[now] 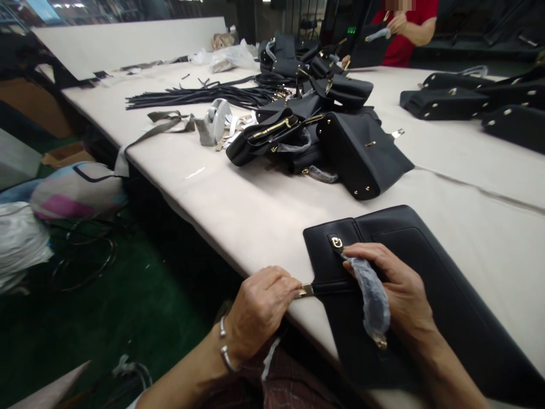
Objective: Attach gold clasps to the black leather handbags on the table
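A black handbag (430, 272) lies flat near the table's front edge, its flap toward me. Its short handle (371, 295) is wrapped in clear plastic and joined to the flap by gold buckles. My right hand (398, 278) rests on the bag and pinches the handle's far end beside one gold buckle (336, 242). At the flap's left edge, my left hand (266, 301) grips a gold metal clasp (305, 290) on the end of a strap; the fingers cover part of it. A metal bangle is on my left wrist.
Black handbags (361, 153) are heaped mid-table, with black straps (200, 97) and a tape dispenser (214, 122) beside them. More bags (447, 102) lie at right. A co-worker in red (402, 34) handles a bag across the table. A patterned bundle (76, 190) sits at left below the table.
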`<state>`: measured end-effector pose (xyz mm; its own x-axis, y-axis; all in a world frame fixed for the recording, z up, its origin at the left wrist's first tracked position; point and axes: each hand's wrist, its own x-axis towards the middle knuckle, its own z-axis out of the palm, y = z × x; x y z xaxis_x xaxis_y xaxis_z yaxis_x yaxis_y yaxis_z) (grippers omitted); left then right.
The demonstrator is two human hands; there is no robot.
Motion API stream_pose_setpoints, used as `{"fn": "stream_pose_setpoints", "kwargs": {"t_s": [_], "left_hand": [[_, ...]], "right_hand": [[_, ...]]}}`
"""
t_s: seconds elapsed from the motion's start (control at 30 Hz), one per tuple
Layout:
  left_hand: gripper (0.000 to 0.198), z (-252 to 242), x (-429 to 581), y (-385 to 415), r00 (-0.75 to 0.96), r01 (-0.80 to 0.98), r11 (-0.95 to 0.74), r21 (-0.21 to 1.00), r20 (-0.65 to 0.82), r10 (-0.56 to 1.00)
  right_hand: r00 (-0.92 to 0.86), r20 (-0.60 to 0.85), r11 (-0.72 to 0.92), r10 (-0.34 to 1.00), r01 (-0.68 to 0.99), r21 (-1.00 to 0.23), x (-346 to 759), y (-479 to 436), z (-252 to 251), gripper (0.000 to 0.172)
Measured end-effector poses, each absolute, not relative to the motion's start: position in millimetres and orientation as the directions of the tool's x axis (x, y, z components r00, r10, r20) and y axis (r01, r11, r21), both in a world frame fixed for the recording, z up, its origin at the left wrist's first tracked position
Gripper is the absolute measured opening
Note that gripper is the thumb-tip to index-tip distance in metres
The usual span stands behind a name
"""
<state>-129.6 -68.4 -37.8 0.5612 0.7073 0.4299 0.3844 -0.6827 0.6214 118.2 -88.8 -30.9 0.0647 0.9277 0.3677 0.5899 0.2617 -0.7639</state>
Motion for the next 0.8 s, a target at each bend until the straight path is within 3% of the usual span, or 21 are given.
{"fn": "stream_pose_setpoints", "kwargs": {"t_s": [0.1, 0.23, 0.57, 0.63, 0.73, 0.8], "left_hand": [[0.013, -41, -119, -65, 0.603, 0.374, -0.723, 0.581, 0.440, 0.665], [0.024, -50, -132, -60, 0.545, 0.339, -0.699, 0.630, 0.474, 0.692], [0.018, -81, -226, -67, 0.126, 0.635, -0.315, 0.706, 0.307, 0.943], [0.026, -92, -244, -69, 0.081, 0.705, -0.284, 0.650, 0.324, 0.943], [0.039, -107, -267, -71, 0.122, 0.859, -0.260, 0.441, 0.318, 0.940], [0.035, -115, -280, -72, 0.195, 0.905, -0.274, 0.326, 0.254, 0.947]], "right_hand": [[0.078, 0.349, 0.226, 0.934, 0.626, -0.746, 120, -91, -33, 0.016], [0.105, 0.327, 0.185, 0.939, 0.649, -0.738, 121, -93, -34, 0.018], [0.189, 0.311, 0.123, 0.931, 0.641, -0.758, 112, -92, -27, 0.021], [0.207, 0.305, 0.108, 0.929, 0.638, -0.762, 110, -93, -26, 0.022], [0.242, 0.295, 0.079, 0.924, 0.635, -0.768, 106, -94, -24, 0.022], [0.258, 0.292, 0.063, 0.921, 0.640, -0.765, 104, -94, -24, 0.023]]}}
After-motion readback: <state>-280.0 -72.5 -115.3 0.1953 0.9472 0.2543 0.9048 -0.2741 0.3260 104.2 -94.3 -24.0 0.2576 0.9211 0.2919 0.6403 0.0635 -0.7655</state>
